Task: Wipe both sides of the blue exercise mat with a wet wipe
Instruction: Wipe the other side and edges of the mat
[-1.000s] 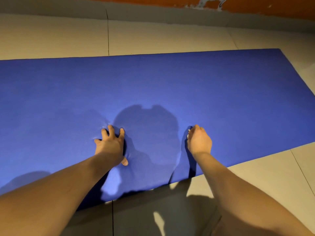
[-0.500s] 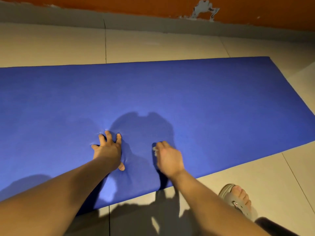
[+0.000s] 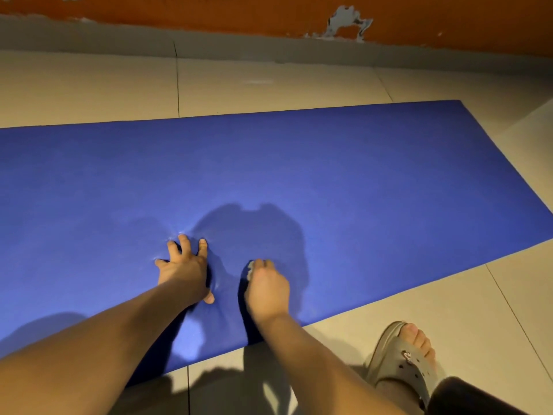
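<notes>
Plainly mid-job: left hand [image 3: 185, 269] splayed flat, pinning the blue mat [image 3: 329, 175], right hand [image 3: 266, 284] clutching the wet wipe [image 3: 250, 268] (underside probably unwiped).

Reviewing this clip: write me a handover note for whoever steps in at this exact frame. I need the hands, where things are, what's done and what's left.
Left hand: fingers spread, pressing the blue mat down close to its near edge.
Right hand: fingers curled round the wet wipe, holding it against the mat just right of the other hand.
Mat: spread flat on the tiled floor, one face up.
Done: cannot tell how much of this face is wiped.
Left: finish this face. Whether the underside has been wiped cannot be told; if not, flip and wipe it.
</notes>
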